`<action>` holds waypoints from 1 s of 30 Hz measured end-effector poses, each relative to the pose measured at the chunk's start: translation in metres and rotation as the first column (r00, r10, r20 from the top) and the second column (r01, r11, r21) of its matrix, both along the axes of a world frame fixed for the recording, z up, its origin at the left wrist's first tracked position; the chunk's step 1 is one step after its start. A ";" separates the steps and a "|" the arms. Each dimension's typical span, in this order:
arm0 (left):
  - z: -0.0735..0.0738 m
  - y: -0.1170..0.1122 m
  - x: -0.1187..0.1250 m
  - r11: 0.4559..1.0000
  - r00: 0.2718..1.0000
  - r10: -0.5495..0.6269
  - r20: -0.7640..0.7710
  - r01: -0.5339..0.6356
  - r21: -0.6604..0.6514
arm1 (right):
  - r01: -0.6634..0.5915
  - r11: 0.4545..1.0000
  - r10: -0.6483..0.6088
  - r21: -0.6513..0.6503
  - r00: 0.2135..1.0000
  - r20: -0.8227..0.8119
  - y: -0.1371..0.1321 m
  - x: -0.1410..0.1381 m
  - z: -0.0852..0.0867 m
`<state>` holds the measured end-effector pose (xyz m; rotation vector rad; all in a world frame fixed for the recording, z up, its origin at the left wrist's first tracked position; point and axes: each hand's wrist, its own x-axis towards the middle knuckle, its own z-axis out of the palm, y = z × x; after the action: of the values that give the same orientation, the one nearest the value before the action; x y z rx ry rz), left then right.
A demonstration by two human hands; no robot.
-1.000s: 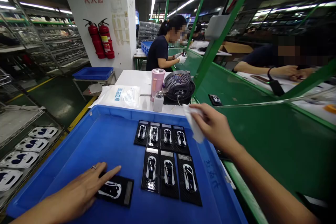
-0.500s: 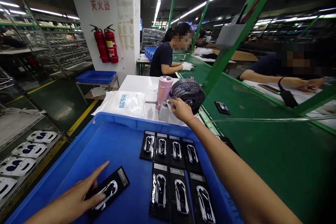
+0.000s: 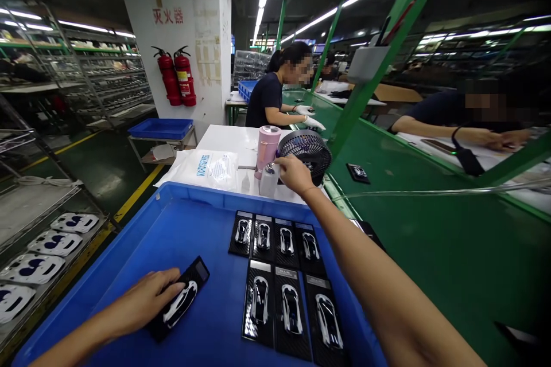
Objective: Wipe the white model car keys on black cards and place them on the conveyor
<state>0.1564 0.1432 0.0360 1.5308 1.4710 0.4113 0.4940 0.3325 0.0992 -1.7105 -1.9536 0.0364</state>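
Head view: inside the blue tray (image 3: 172, 235), the left hand (image 3: 150, 301) clasps a model-car plaque (image 3: 184, 301), likely steadying it; beyond the tray, the right hand (image 3: 296, 175) is at a dispenser bottle (image 3: 268, 184), grip unclear.

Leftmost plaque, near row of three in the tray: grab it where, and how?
I'd take the leftmost plaque by its left long edge, from the left: bare blue tray floor lies there, while the next plaque sits close on its right. Pinching the dark border should keep off the car in its middle.
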 end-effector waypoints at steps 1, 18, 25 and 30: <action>0.003 -0.001 0.002 0.999 0.999 0.038 0.023 -0.038 0.007 | -0.023 0.998 0.026 0.050 0.999 -0.043 -0.011 -0.002 0.008; 0.039 -0.058 0.136 0.607 0.173 0.748 0.641 -0.569 -0.555 | -0.613 0.761 0.647 0.213 0.741 -0.177 -0.234 -0.053 -0.005; 0.033 -0.065 0.137 0.720 0.330 0.625 0.708 -0.593 -0.360 | -0.595 0.758 0.636 0.267 0.764 -0.105 -0.235 -0.050 -0.010; 0.041 -0.059 0.139 0.651 0.206 0.711 0.672 -0.553 -0.519 | -0.550 0.799 0.600 0.242 0.754 -0.268 -0.229 -0.043 -0.014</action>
<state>0.2953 0.0847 0.0774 0.2685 1.1613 1.3082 0.4511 0.1032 0.0847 -0.8712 -2.0782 0.3719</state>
